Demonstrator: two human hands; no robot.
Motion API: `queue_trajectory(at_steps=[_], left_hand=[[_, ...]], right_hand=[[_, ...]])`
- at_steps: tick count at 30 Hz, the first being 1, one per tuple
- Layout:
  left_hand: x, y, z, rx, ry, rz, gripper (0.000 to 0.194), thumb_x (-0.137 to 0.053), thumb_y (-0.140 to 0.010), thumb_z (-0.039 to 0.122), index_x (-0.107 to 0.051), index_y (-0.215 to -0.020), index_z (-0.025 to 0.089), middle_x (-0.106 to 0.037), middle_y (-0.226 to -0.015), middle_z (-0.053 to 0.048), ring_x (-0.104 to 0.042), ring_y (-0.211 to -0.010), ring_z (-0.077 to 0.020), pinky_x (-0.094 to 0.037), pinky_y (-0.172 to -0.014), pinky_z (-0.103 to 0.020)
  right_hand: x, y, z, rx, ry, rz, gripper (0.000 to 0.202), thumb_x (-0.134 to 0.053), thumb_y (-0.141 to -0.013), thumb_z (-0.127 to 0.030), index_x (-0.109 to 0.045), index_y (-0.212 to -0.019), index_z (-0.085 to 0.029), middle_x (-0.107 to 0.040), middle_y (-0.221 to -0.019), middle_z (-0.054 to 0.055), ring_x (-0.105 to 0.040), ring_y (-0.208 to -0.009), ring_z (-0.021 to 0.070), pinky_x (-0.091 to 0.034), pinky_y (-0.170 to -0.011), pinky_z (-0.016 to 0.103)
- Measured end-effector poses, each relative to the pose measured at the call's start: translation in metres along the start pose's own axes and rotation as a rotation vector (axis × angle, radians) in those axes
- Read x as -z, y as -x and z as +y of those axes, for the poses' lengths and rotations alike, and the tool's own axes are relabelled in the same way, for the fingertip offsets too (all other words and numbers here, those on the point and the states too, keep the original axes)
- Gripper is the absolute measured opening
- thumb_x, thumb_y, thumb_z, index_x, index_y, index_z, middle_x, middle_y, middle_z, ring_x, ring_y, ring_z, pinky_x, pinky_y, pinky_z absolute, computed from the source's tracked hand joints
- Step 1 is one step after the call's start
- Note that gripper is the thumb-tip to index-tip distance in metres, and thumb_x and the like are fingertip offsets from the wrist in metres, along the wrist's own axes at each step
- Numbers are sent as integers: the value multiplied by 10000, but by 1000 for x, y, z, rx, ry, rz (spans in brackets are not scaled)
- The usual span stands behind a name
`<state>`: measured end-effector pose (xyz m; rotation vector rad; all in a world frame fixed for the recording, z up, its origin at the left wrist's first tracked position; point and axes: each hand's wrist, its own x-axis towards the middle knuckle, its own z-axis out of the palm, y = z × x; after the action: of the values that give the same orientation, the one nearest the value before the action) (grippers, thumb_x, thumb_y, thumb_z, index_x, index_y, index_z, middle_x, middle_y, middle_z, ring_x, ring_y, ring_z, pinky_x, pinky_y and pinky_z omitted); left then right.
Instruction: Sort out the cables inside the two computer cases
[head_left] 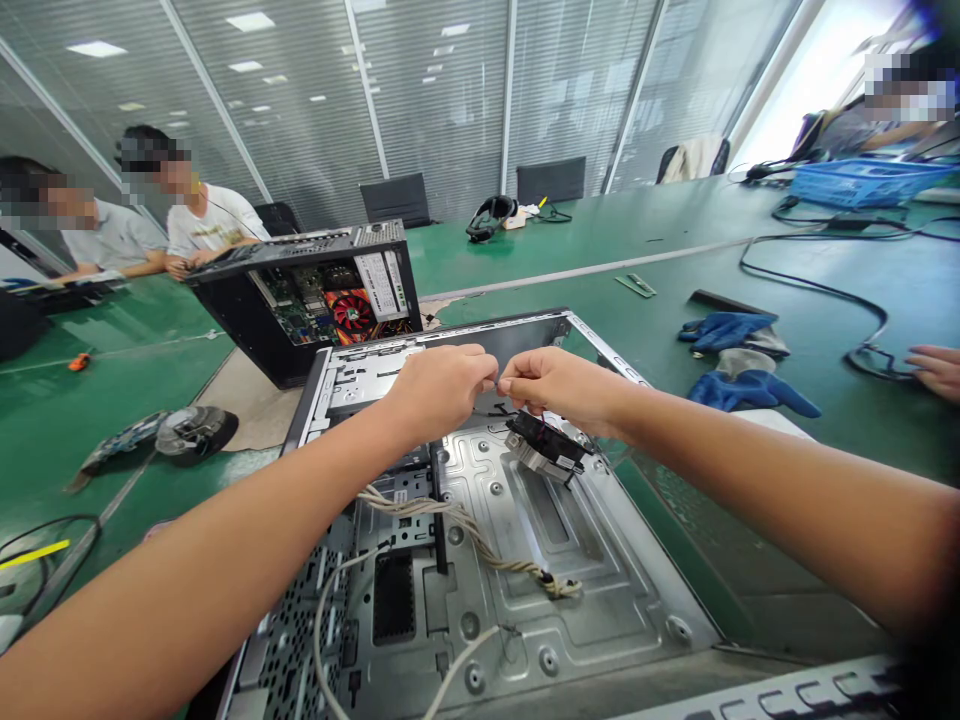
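Mid-frame, we see left hand and right hand pinched closed; anything between them, we can't make out. Cooling fan just below right hand; computer case cut off at bottom.

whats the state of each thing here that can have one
left hand, pinched shut, contents unclear
right hand, pinched shut, contents unclear
fan with heatsink, tilted, below right hand
near computer case, lying flat, open
far computer tower, upright, side open
twisted cables, bundled, inside near case
blue-grey gloves, unworn, lying loose
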<state>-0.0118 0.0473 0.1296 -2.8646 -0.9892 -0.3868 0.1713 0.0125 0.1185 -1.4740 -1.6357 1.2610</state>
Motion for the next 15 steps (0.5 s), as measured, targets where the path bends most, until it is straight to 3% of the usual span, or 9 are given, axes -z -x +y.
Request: queue_trajectory(at_steps=[5, 15], left_hand=[[0, 0, 0, 16, 58, -6, 175, -474, -901, 224, -629, -822, 204, -641, -821, -17, -562, -709, -152, -371, -605, -285], [1, 1, 0, -96, -82, 50, 171, -455, -934, 219, -622, -918, 187, -632, -901, -44, -576, -764, -154, -382, -596, -268]], right_hand=[[0, 0, 0, 7, 21, 4, 126, -613, -803, -236, -583, -690, -190, -559, -635, 9, -404, -536, 109, -317, -513, 255], [0, 1, -2, -29, -111, -59, 186, -549, -850, -169, -553, -664, -179, -459, -590, -19, -356, -515, 96, -294, -509, 250]])
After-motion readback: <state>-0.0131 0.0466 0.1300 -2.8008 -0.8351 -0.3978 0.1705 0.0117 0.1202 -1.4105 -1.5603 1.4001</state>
